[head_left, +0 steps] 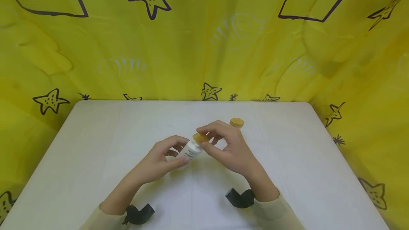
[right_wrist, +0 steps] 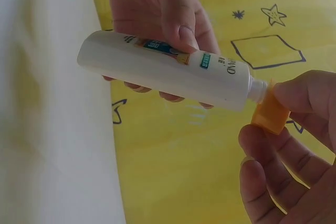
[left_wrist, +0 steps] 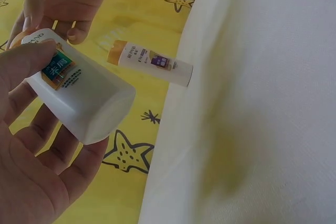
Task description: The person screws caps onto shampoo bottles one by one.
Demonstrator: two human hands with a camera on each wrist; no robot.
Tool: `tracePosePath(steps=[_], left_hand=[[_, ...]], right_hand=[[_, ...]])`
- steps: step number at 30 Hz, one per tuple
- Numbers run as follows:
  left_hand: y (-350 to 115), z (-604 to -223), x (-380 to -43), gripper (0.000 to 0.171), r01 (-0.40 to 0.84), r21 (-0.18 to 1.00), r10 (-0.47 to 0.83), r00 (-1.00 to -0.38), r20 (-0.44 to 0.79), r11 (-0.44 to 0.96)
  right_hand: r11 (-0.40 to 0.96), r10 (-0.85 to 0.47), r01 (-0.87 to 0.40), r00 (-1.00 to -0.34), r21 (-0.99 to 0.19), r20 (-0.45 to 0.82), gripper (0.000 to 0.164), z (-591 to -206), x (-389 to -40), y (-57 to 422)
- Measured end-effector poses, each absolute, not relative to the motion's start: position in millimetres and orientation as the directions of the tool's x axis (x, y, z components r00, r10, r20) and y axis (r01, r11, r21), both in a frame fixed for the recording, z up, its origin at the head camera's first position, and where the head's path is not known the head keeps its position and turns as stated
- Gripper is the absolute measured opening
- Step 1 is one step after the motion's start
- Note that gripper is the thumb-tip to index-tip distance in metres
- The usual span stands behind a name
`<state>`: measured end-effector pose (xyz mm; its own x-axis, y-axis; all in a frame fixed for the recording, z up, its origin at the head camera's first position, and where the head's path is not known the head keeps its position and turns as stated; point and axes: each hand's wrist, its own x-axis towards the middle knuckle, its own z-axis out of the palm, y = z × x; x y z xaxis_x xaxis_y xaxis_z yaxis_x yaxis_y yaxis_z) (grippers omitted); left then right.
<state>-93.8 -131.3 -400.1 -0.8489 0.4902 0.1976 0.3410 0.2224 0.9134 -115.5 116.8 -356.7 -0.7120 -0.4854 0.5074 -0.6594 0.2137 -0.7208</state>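
A white shampoo bottle [head_left: 190, 151] with green label patches is held tilted over the table by my left hand [head_left: 159, 160], thumb on the label side and fingers beneath. At its top end, my right hand [head_left: 230, 148] pinches an orange cap [right_wrist: 272, 111] between thumb and fingers. The pale bottle neck [right_wrist: 257, 90] shows between the bottle's shoulder and the cap, which sits askew at the neck's end. Behind my right hand stands a second white bottle [left_wrist: 152, 62] with an orange top and purple label, mostly hidden in the head view.
The white-covered table [head_left: 105, 144] runs back to a yellow curtain [head_left: 191, 52] with drawn starfish. Dark curved pieces are strapped at the left wrist [head_left: 139, 214] and right wrist [head_left: 240, 198], below the cream sleeves.
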Motion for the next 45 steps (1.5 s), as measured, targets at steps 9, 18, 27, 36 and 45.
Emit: tracePosePath(steps=[9, 18, 27, 36, 45], left_hand=[[-131.6, -401.8, -94.5, 0.031, 0.340, 0.917, 0.498, -0.844, 0.200, 0.208], [-133.9, -400.0, -95.0, 0.031, 0.329, 0.919, 0.493, -0.850, 0.186, 0.219], [-137.0, -399.7, -97.1, 0.034, 0.333, 0.919, 0.480, -0.854, 0.199, 0.212], [-137.7, -397.8, -96.7, 0.035, 0.333, 0.919, 0.475, -0.857, 0.200, 0.212], [-135.8, -397.2, -94.8, 0.033, 0.338, 0.917, 0.478, -0.854, 0.205, 0.212]], right_hand=[[0.228, -0.507, -0.671, -0.701, -0.706, 0.502, 0.031, -358.5, -113.5, 114.9], [0.235, -0.529, -0.652, -0.708, -0.721, 0.467, 0.021, -359.0, -112.1, 111.1], [0.232, -0.563, -0.685, -0.674, -0.691, 0.479, 0.034, -358.3, -113.8, 113.4], [0.252, -0.572, -0.671, -0.685, -0.698, 0.451, 0.035, -357.0, -113.5, 113.9], [0.244, -0.548, -0.669, -0.692, -0.702, 0.469, 0.027, -360.3, -114.0, 113.6]])
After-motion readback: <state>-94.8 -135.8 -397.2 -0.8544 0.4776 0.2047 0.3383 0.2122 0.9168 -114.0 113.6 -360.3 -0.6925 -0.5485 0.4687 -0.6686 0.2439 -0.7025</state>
